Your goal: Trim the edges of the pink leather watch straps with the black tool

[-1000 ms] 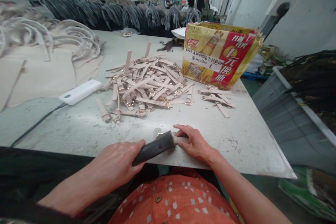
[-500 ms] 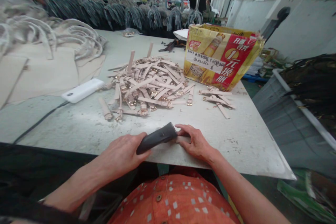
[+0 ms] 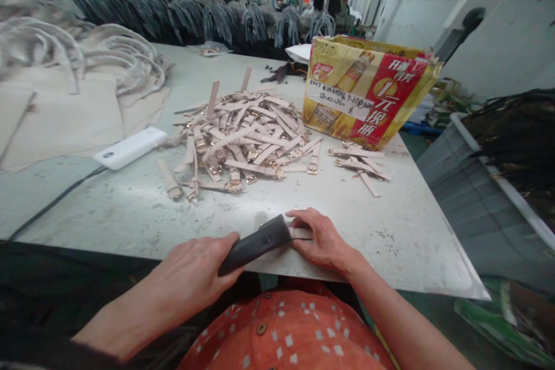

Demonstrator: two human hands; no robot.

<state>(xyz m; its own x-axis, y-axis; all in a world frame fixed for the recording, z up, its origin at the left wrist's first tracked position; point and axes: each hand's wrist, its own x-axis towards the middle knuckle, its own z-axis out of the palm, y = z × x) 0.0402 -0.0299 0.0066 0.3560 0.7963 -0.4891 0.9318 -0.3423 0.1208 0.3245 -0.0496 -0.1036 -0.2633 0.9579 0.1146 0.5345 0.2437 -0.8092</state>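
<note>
My left hand (image 3: pixel 207 263) is closed around a dark grey, bar-shaped handheld tool (image 3: pixel 255 243), which slants up to the right just above the table's front edge. What kind of tool it is I cannot tell. Between the thumb and fingers of my right hand (image 3: pixel 323 240) is a short beige strap (image 3: pixel 300 233), and the tool's far end covers part of it. Beyond both hands lies a pile of beige buckle straps (image 3: pixel 251 141) with gold-coloured buckles. A smaller group of straps (image 3: pixel 359 163) rests to the right of the pile.
An open yellow and red cardboard box (image 3: pixel 368 92) stands behind the small group. At left are a white power bank (image 3: pixel 130 148) with a black cable (image 3: pixel 56 203) and beige panels with handles (image 3: pixel 82 92). A grey bin (image 3: pixel 498 196) stands off the table's right side.
My left hand and the tool have shifted slightly down and left. More of the strap now shows between the tool's end and my right hand.
</note>
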